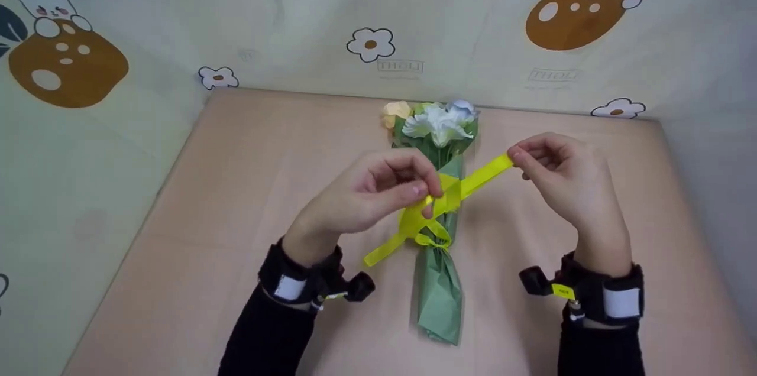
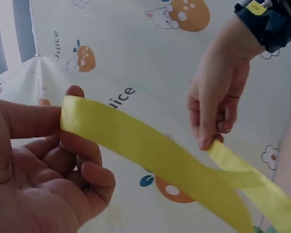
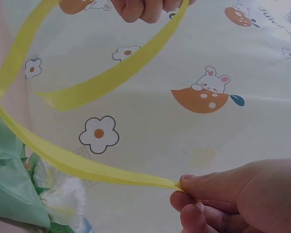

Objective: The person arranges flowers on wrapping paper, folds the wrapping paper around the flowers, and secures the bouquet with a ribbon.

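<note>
A bouquet wrapped in green paper [image 1: 439,299] lies upright in the head view, its pale flowers [image 1: 440,123] toward the wall. Round its middle runs a yellow ribbon [image 1: 486,176], crossed and tied low on the paper. Over the bouquet, my left hand [image 1: 378,190] holds one length of the ribbon [image 2: 136,138] between thumb and fingers; it bends over the fingertips in the left wrist view. Off to the bouquet's right, my right hand [image 1: 565,175] pinches the other length of ribbon [image 3: 102,168] near its end and draws it out taut, up and to the right.
The bouquet rests on a light brown table [image 1: 236,175]. Behind and to the sides hangs a pale cloth [image 1: 295,21] printed with rabbits, oranges and flowers. Each wrist wears a black strap [image 1: 621,293] with a small camera.
</note>
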A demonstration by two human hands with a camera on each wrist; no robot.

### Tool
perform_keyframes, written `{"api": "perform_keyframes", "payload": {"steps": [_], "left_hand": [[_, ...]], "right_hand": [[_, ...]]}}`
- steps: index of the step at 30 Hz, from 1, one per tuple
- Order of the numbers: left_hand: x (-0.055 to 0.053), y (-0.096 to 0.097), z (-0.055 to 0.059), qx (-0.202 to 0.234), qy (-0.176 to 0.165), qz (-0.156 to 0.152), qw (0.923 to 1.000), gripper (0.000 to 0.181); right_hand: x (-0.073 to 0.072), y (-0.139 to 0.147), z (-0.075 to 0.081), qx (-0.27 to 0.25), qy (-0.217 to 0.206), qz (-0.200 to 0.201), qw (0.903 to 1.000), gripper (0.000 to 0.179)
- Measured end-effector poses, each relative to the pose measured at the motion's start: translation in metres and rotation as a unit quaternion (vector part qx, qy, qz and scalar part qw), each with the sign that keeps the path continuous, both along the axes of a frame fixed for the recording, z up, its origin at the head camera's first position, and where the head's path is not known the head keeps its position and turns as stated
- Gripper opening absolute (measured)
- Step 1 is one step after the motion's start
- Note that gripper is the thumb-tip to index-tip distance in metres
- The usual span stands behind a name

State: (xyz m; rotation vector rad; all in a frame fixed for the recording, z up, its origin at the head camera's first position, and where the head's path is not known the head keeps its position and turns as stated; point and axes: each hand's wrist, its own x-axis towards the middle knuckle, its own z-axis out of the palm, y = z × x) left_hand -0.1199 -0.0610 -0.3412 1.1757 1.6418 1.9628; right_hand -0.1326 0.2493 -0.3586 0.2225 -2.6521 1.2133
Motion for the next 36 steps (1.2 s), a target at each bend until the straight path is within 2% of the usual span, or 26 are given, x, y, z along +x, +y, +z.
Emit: {"api": "perform_keyframes", "payload": {"steps": [2,4,5,7,9,10,12,14,16,20,22,24,29,32,36], "left_hand": [[-0.001,0.013,-0.007,-0.038,0.025,-0.022,0.9987,0.015],[-0.003,0.026,-0.017,-0.105,0.048,-0.023,0.9931,0.014],[-0.004,0.032,-0.022,-0.147,0.066,-0.016,0.9868,0.013],[-0.005,0.043,-0.03,-0.23,0.102,0.001,0.9678,0.013],[-0.006,0.05,-0.036,-0.288,0.126,0.016,0.9493,0.014],[-0.006,0.052,-0.037,-0.306,0.131,0.026,0.9426,0.015],[-0.006,0.051,-0.037,-0.325,0.134,0.045,0.935,0.015],[-0.008,0.047,-0.034,-0.327,0.13,0.072,0.9332,0.013],[-0.01,0.041,-0.031,-0.326,0.127,0.112,0.93,0.01],[-0.015,0.03,-0.027,-0.329,0.109,0.203,0.9157,0.01],[-0.017,0.027,-0.026,-0.332,0.1,0.228,0.9098,0.013],[-0.019,0.025,-0.026,-0.329,0.105,0.23,0.9097,0.018],[-0.021,0.025,-0.029,-0.303,0.141,0.182,0.9248,0.027],[-0.021,0.027,-0.031,-0.289,0.155,0.173,0.9288,0.025],[-0.02,0.029,-0.033,-0.266,0.164,0.173,0.9339,0.018]], "right_hand": [[0.0,-0.001,0.0,0.001,-0.001,0.003,1.0,0.02],[0.0,-0.001,0.0,0.002,-0.001,0.006,1.0,0.02],[0.0,-0.002,0.0,0.002,0.0,0.008,1.0,0.02],[0.0,-0.002,0.0,0.001,0.001,0.012,0.9999,0.02],[0.0,-0.003,0.0,-0.001,0.003,0.015,0.9999,0.019],[0.0,-0.004,0.0,-0.002,0.005,0.017,0.9998,0.018],[0.0,-0.006,0.001,-0.003,0.008,0.022,0.9997,0.016],[0.0,-0.007,0.001,-0.003,0.01,0.027,0.9996,0.015],[0.0,-0.009,0.001,-0.006,0.008,0.033,0.9994,0.014],[0.001,-0.012,0.002,-0.023,0.005,0.059,0.998,0.012],[0.003,-0.013,0.002,-0.031,0.011,0.086,0.9958,0.009],[0.005,-0.015,0.002,-0.038,0.023,0.117,0.9922,0.006],[0.007,-0.02,0.002,-0.03,0.086,0.177,0.9799,0.01],[0.008,-0.024,0.003,-0.019,0.117,0.192,0.9743,0.013],[0.009,-0.027,0.002,-0.01,0.125,0.194,0.9728,0.011]]}}
